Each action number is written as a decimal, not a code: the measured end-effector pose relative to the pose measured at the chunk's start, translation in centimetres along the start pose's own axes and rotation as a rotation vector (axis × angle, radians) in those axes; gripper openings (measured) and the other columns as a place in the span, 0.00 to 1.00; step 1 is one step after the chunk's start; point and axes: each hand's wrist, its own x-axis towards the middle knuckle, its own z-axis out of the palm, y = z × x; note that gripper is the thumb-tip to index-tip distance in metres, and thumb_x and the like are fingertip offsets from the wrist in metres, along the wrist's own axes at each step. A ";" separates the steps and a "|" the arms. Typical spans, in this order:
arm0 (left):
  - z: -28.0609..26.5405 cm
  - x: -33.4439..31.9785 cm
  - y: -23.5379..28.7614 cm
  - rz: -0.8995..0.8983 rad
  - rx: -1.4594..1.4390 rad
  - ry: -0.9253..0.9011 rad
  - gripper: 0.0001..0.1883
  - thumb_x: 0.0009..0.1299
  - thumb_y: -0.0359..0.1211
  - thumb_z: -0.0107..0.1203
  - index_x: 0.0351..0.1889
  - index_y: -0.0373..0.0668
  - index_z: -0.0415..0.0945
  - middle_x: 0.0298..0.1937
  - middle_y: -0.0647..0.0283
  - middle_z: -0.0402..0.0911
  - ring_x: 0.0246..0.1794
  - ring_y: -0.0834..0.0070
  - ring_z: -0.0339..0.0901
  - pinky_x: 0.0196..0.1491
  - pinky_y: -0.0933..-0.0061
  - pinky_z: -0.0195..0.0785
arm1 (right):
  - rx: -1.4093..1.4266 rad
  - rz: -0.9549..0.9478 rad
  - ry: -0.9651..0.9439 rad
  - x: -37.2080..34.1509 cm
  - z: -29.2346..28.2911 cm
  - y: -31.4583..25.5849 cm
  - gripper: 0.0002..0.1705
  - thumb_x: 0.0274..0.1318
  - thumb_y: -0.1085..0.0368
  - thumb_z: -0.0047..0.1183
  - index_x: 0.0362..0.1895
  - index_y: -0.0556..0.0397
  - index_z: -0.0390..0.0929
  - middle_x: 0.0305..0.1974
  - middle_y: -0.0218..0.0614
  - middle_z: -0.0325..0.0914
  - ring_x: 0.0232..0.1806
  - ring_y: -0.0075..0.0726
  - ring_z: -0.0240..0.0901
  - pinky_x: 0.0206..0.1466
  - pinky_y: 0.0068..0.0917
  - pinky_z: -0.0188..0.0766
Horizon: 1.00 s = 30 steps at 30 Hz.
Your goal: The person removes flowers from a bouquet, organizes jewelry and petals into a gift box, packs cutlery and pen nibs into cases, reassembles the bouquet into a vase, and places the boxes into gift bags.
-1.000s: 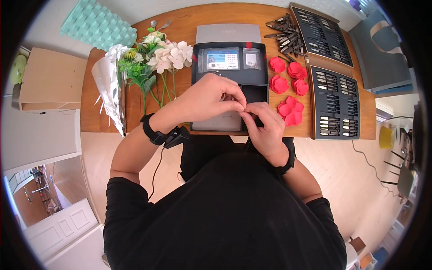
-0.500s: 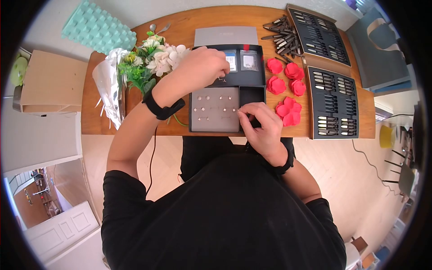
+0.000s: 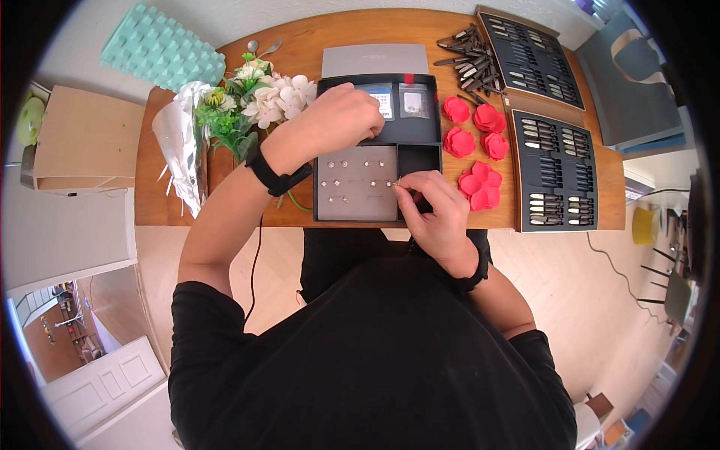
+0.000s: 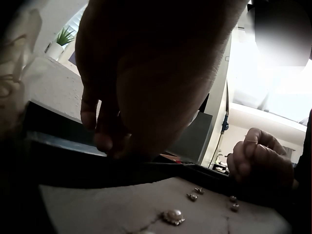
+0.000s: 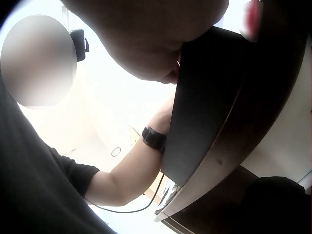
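Foil wrap (image 3: 181, 139) lies at the left end of the wooden surface (image 3: 300, 30), teal studded object (image 3: 163, 46) behind it. Right of the foil: artificial bouquet (image 3: 259, 97), white and yellow blooms, green leaves, with a spoon (image 3: 253, 46) and fork (image 3: 271, 49) behind. Open black box (image 3: 318, 214) next, mid-surface, grey panel (image 3: 375, 60) at its far side. Grey insert (image 3: 360, 208) in its near left part carries small earrings (image 3: 344, 163) in pairs; the left wrist view shows pearl-like tops. Left hand (image 3: 341, 116) reaches over the box's far part, fingers bent down beside a clear packet with a printed label (image 3: 385, 101); cannot tell if it grips anything. Second clear packet (image 3: 414, 100) lies right of that. Right hand (image 3: 436, 206), at the insert's right edge, pinches a tiny shiny piece (image 3: 395, 184) between thumb and finger, just beside the rightmost earring; exact shape too small to tell. Dark side compartment (image 3: 418, 157) is behind this hand. Further right: red artificial flowers (image 3: 480, 185), several, near the box; pile of dark handled pieces (image 3: 471, 64) behind them; then two black trays (image 3: 556, 172) holding rows of similar pieces, one behind the other.
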 end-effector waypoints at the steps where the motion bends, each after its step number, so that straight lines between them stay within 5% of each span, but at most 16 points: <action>1: -0.1 -0.1 0.1 0.007 0.000 0.029 0.04 0.73 0.31 0.72 0.36 0.43 0.91 0.38 0.64 0.88 0.50 0.61 0.87 0.60 0.58 0.74 | 0.002 0.006 0.002 0.0 0.0 0.0 0.08 0.64 0.80 0.74 0.44 0.59 0.89 0.41 0.39 0.89 0.35 0.38 0.84 0.30 0.30 0.80; 6: -2.0 -1.1 0.7 0.032 -0.111 0.165 0.04 0.74 0.31 0.72 0.39 0.43 0.90 0.39 0.63 0.88 0.45 0.62 0.85 0.53 0.61 0.74 | -0.007 -0.004 0.010 0.2 -0.1 -0.1 0.08 0.64 0.80 0.74 0.44 0.59 0.89 0.41 0.39 0.90 0.35 0.37 0.84 0.31 0.30 0.80; 8: -3.2 -2.1 2.4 -0.132 -0.565 0.140 0.03 0.77 0.31 0.73 0.42 0.42 0.92 0.39 0.65 0.88 0.39 0.70 0.81 0.46 0.67 0.73 | -0.005 0.001 0.013 0.2 -0.2 -0.2 0.08 0.64 0.80 0.74 0.44 0.59 0.89 0.41 0.40 0.90 0.34 0.37 0.84 0.31 0.30 0.80; 14: -3.7 -5.1 6.2 -0.190 -0.952 0.057 0.04 0.77 0.29 0.75 0.46 0.41 0.95 0.39 0.70 0.88 0.39 0.79 0.77 0.44 0.72 0.70 | 0.057 0.050 0.052 -0.1 0.1 0.3 0.09 0.66 0.80 0.73 0.45 0.59 0.87 0.45 0.41 0.91 0.33 0.34 0.84 0.33 0.28 0.81; 22: -2.2 -5.4 7.6 -0.237 -1.011 0.074 0.05 0.77 0.30 0.75 0.47 0.42 0.96 0.39 0.69 0.86 0.39 0.79 0.77 0.44 0.73 0.69 | 0.201 0.037 0.071 -0.5 -0.4 0.5 0.09 0.66 0.82 0.72 0.44 0.59 0.86 0.49 0.43 0.93 0.34 0.27 0.82 0.37 0.25 0.79; 30: -1.9 -5.6 8.2 -0.239 -1.040 0.086 0.05 0.77 0.31 0.76 0.48 0.43 0.96 0.40 0.69 0.87 0.39 0.79 0.78 0.43 0.73 0.68 | 0.207 -0.006 0.054 -0.3 -0.8 -0.2 0.10 0.63 0.83 0.72 0.43 0.60 0.85 0.48 0.42 0.92 0.36 0.30 0.84 0.38 0.27 0.81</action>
